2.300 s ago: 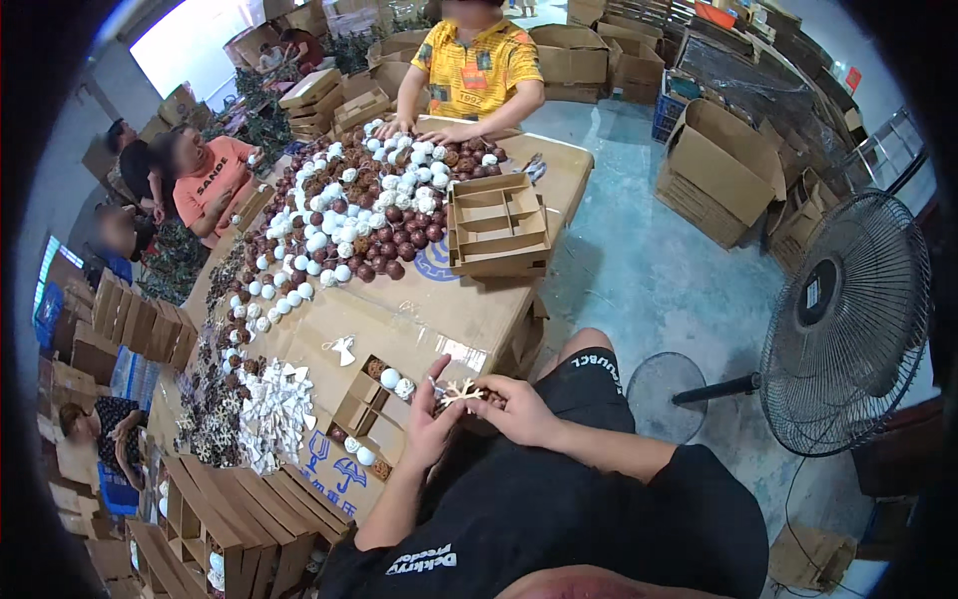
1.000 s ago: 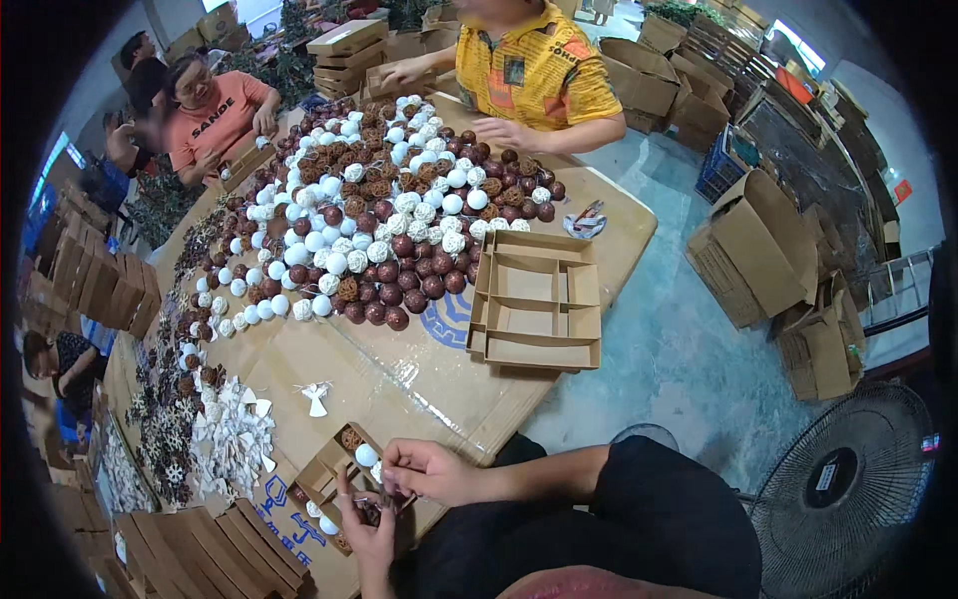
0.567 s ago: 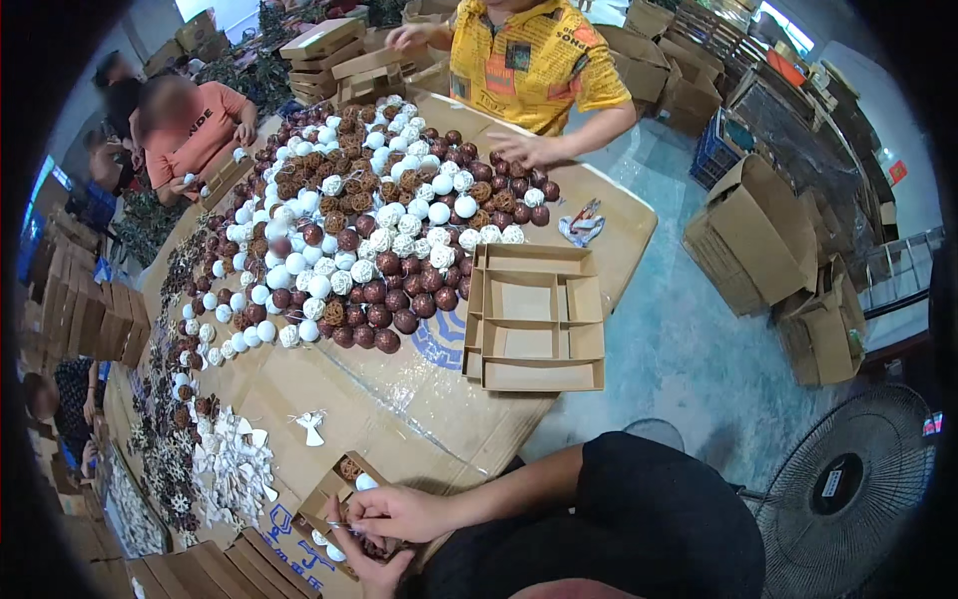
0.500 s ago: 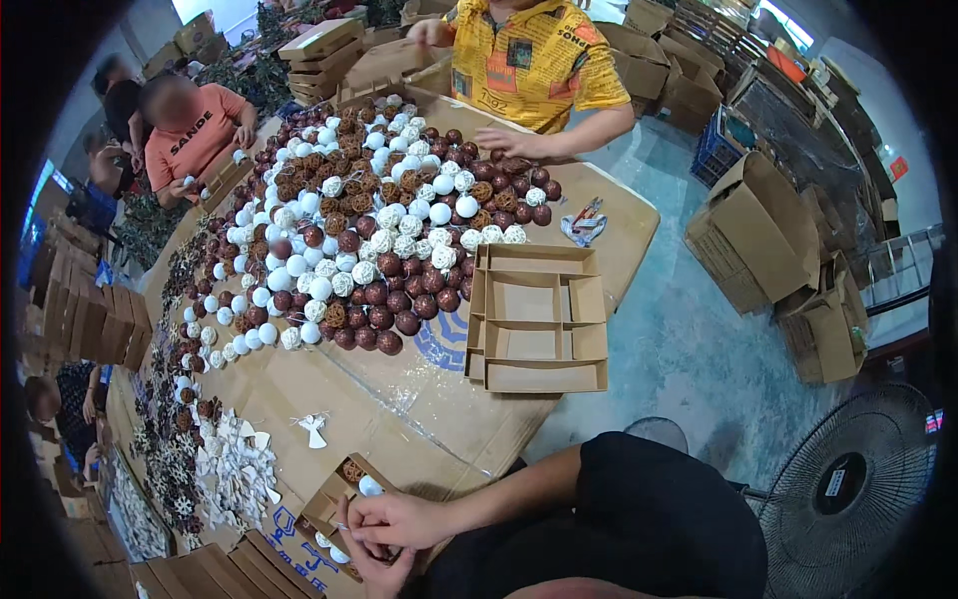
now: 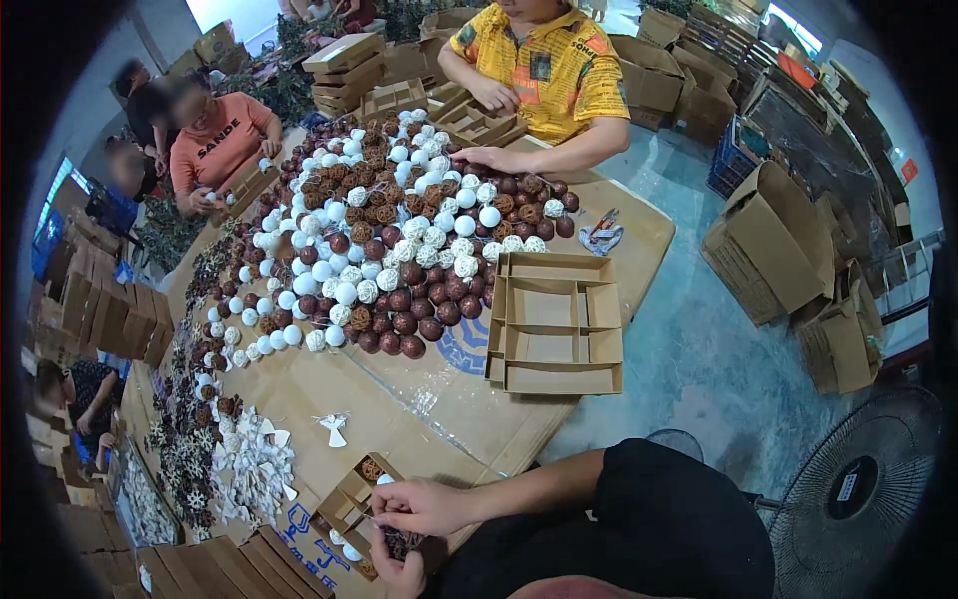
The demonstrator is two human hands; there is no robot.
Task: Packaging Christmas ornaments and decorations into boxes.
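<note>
Low in the view, my left hand is curled round a dark brown ball, partly hidden by the fingers; its surface looks rough. Just above it, my right hand makes a pinch with its fingertips, close to my left thumb and the ball. What the pinch holds is too small to make out. Under and beside both hands lies a small divided cardboard box, with a brown wicker ball in its far corner and white balls at its near end. My hands hide part of it.
A large heap of brown and white balls covers the table's middle. Right of it lies a divided cardboard tray. White cutout ornaments are piled left, near stacked boxes. A person in yellow works opposite; a fan stands right.
A dark brown ball now shows in my left hand. My right hand stays pinched close to it. The person opposite has drawn one arm in, and the whole view has shifted slightly.
</note>
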